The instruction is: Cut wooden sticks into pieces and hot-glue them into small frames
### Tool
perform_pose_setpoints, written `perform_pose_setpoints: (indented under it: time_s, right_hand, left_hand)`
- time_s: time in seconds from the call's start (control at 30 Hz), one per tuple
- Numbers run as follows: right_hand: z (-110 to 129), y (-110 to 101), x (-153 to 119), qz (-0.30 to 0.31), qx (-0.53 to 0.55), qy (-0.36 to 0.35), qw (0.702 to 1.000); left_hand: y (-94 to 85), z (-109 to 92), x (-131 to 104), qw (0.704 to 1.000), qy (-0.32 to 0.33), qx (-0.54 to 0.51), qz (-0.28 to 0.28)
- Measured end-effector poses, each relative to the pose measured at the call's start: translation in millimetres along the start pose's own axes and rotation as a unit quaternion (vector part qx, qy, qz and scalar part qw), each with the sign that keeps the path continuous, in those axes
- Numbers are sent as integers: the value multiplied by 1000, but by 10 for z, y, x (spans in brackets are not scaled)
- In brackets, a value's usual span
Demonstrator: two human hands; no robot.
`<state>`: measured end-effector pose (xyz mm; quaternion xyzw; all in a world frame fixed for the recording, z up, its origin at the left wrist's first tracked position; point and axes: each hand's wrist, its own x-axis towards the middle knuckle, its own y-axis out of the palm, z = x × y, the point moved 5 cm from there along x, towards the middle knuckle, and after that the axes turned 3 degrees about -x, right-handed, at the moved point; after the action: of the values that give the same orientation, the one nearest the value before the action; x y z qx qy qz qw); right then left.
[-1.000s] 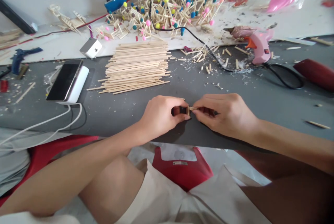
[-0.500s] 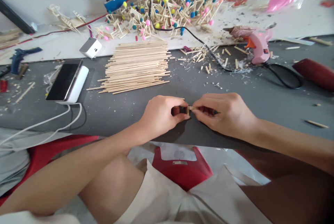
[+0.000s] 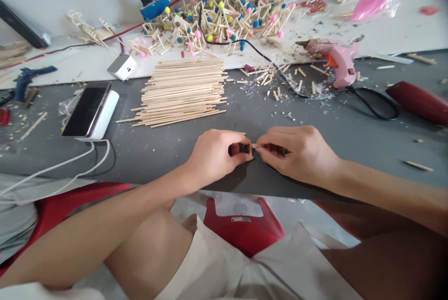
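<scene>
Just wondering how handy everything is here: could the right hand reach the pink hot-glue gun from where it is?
Probably yes: the pink hot-glue gun lies beyond the right hand, with mostly bare grey tabletop between. But that hand pinches a small wooden stick, so it would likely need freeing first.

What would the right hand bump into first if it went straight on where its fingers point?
Most likely the small wooden piece pinched by the left hand. The thin stick in the right hand seems to meet it, though depth is unclear.
</scene>
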<state>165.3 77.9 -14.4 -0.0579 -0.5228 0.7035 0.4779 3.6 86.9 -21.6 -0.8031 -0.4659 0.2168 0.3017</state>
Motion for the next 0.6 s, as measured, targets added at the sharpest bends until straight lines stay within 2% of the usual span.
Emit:
perform_pose_setpoints:
  time_s: [0.33,0.6]
  right_hand:
    - [1,3,0,-5,-2,1,1000]
    - [-22,23,-1,16,-6,19,1000]
  left_hand:
    - [1,-3,-1,1000,-2,4,3]
    - [-2,-8,-13,1000,3,13,0]
